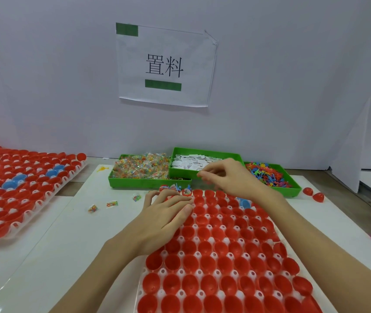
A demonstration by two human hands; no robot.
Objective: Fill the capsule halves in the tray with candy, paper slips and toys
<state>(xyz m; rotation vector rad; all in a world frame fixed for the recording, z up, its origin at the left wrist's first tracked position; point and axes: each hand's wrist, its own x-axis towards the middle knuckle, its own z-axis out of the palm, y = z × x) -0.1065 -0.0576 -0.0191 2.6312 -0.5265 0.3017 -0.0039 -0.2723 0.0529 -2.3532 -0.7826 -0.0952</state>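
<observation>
A white tray [139, 288] in front of me holds rows of red capsule halves [225, 247] and one blue half [244, 202]. Two halves at its far left corner [186, 191] have candy and toys in them. My left hand [166, 214] rests with loosely straight fingers on that far left corner. My right hand [223, 177] hovers over the tray's far edge, by the front wall of the paper slip bin [193, 163]. Its thumb and fingertips are drawn together, and I cannot see anything between them. The candy bin [141, 169] and the toy bin [268, 175] flank the slips.
Three loose candy packets [112, 203] lie on the white board left of the tray. A second tray of red and blue halves [21, 188] sits far left. Two loose red halves [313, 194] lie right of the toy bin. A wall with a paper sign stands behind.
</observation>
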